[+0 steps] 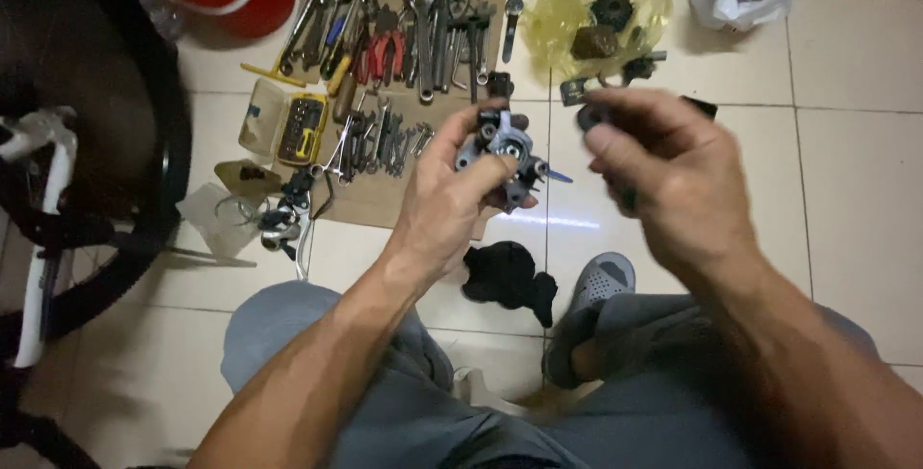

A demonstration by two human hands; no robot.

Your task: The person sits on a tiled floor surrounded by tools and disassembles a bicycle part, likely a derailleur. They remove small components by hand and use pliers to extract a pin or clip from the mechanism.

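Tiled floor (846,190), cardboard (385,200), scattered tools (404,37)

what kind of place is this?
Likely a home floor used for bike repair, not a proper shop: hand tools spread on cardboard over floor tiles, a bicycle wheel alongside, left hand holding a small metal bike part.

A single head-worn camera looks steeply down from above the seated person's lap onto a pale tiled floor (846,190). It sits close: the left hand (452,205) and right hand (663,181) fill the middle of the view. Grey-trousered knees (288,334) lie at the near edge, a flat brown cardboard sheet spread with metal hand tools (404,37) at the far edge, and a black bicycle wheel (144,171) on the left.
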